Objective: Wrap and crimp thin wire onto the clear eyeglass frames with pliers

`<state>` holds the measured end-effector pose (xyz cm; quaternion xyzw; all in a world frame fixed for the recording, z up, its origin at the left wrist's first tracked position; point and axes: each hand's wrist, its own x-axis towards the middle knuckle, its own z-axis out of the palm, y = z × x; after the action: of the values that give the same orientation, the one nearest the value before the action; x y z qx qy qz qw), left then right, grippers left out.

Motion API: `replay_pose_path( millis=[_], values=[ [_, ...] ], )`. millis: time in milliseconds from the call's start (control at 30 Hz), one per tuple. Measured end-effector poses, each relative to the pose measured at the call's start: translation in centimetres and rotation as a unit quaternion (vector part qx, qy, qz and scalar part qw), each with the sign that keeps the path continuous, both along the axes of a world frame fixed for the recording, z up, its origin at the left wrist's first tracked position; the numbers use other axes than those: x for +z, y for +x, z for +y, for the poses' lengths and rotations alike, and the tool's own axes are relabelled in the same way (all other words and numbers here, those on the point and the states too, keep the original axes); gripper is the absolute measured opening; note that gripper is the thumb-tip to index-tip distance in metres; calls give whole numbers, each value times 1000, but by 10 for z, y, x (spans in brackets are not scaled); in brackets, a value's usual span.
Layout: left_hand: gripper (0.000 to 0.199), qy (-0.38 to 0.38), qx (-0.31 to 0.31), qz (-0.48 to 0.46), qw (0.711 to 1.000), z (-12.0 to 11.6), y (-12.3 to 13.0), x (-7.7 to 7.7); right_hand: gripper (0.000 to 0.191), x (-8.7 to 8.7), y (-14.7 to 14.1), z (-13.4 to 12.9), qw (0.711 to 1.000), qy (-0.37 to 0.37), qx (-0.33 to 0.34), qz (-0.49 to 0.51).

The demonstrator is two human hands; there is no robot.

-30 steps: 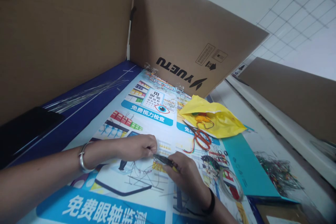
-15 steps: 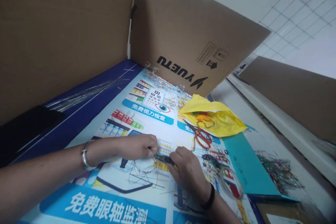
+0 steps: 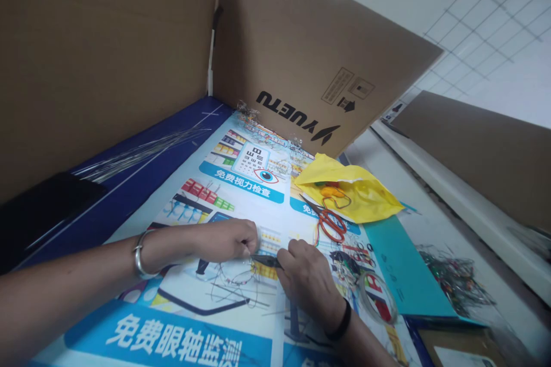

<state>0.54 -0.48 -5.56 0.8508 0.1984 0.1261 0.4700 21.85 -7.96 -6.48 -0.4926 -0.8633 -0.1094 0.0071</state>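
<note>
My left hand point(image 3: 230, 239), with a silver bangle at the wrist, is closed in a pinch on a thin wire loop point(image 3: 236, 282) strung with small beads, which hangs below the fingers over the printed sheet. In my right hand point(image 3: 307, 275), which has a black band at the wrist, I grip a pair of pliers point(image 3: 266, 260). Their dark jaws point left and meet the wire close to my left fingertips. The handles are mostly hidden in my right palm. Several loose straight wires lie on the sheet under the hands.
Red-handled scissors point(image 3: 330, 225) lie beside a yellow bag point(image 3: 365, 195). A clear round spool point(image 3: 379, 298) sits to the right, with tangled wire pieces point(image 3: 458, 281) beyond it. Straight wires point(image 3: 142, 155) lie at the left. Cardboard walls point(image 3: 301, 40) stand behind.
My right hand has shifted its grip on the pliers slightly, and the yellowish handle part that showed before is now hidden. My left hand stays in place with the wire loop.
</note>
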Motion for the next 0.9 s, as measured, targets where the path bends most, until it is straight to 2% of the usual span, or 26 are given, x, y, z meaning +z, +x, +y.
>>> replay_pose_path(
  millis=[367,733,900],
  values=[
    [13,0,-35,-32,999,3,-1,-6,11,-8,7,5,998,-32,16,61],
    [18,2,-41,-4,999,3,0,-4,10,3,-2,9,998,29,57,10],
    [19,-3,-21,-16,1000,5,0,-9,10,-3,0,5,996,-24,25,79]
  ],
)
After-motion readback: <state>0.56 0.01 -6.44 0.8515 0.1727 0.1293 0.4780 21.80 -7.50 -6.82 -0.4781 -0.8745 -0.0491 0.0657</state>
